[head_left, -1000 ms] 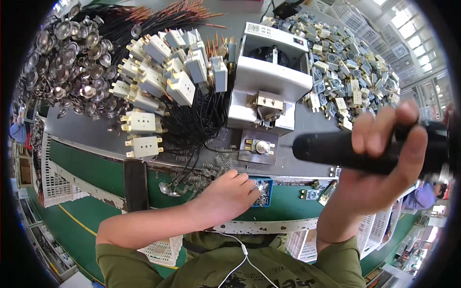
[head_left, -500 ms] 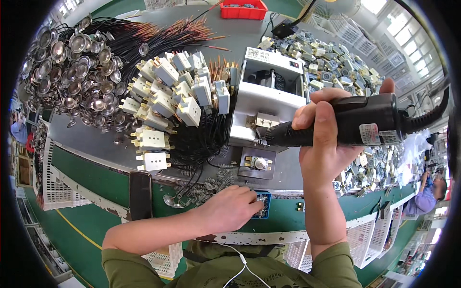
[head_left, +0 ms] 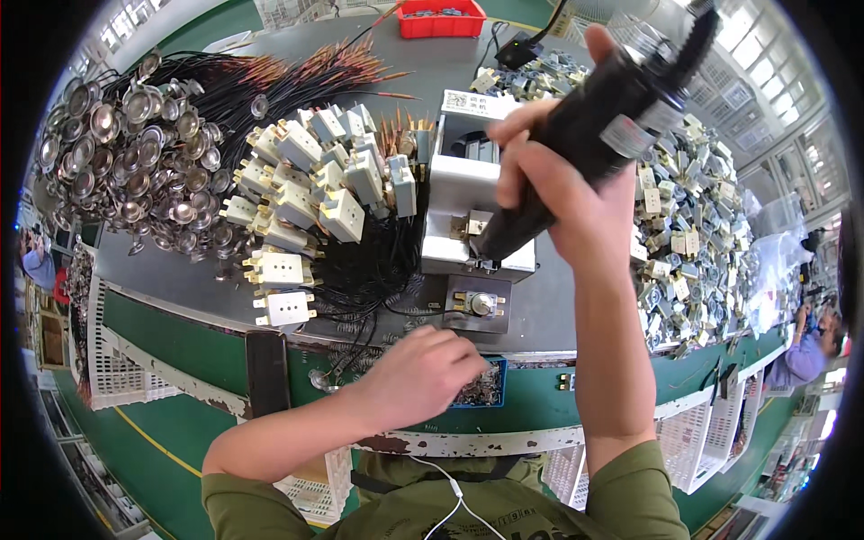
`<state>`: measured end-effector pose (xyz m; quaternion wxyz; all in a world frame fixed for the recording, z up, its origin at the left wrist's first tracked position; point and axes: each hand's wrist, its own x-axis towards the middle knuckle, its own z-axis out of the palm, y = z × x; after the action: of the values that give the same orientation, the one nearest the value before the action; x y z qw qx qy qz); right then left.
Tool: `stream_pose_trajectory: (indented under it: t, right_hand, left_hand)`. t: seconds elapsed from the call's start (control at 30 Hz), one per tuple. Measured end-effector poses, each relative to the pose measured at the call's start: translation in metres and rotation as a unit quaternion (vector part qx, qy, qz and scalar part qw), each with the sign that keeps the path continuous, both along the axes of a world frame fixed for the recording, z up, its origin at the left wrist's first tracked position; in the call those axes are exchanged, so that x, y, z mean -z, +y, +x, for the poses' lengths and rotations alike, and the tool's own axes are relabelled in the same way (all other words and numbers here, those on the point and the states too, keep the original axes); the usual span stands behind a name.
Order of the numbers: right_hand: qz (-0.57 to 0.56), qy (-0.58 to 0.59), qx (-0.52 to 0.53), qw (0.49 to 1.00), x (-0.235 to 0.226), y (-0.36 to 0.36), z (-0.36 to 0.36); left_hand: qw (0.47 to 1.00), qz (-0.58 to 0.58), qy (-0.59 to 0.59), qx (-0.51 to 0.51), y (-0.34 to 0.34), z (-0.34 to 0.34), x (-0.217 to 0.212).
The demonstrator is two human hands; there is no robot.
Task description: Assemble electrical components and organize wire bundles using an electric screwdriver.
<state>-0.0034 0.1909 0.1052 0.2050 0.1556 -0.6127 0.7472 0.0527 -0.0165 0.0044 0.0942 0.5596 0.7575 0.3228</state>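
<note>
While the right hand (head_left: 576, 193) is clamped round a black power driver (head_left: 594, 126), its tip points down at the white fixture (head_left: 468, 193) in the middle of the table (head_left: 171, 279). Driver slants from far right down to the fixture's near edge. The left hand (head_left: 423, 373) is curled, fingers down, over a small blue tray (head_left: 481, 389) of tiny parts at the table's near edge; cannot tell whether it grips anything. Just beyond that hand, a small grey plate (head_left: 477, 304) with a metal knob sits on the table, near the fixture's foot.

Surface: grey table top with a green front rail, paint chipped along the near lip. Left of the fixture, white switch blocks (head_left: 310, 193) on black wires (head_left: 378, 270), heaped. Far left, a pile of round metal caps (head_left: 117, 162), wires with copper ends fanning far and right. Right of the forearm, a large heap of small grey-white components (head_left: 693, 234). Far edge: a red bin (head_left: 441, 18).

Room: green floor with a yellow line near left; white wire baskets (head_left: 117, 378) below the table; another person (head_left: 810, 346) at far right.
</note>
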Motion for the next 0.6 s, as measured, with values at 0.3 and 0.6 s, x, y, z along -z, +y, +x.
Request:
stream_pose_trajectory:
  t: [0.3,0.6]
  right_hand:
    - [0.025,0.037,0.12,0.992,0.006,-0.035,0.042]
    - [0.087,0.003,0.122,0.989,0.012,-0.025,0.061]
  left_hand:
    - [0.976,0.048,0.136,-0.162,0.005,-0.028,0.009]
    - [0.982,0.064,0.078,-0.158,0.017,-0.039,0.026]
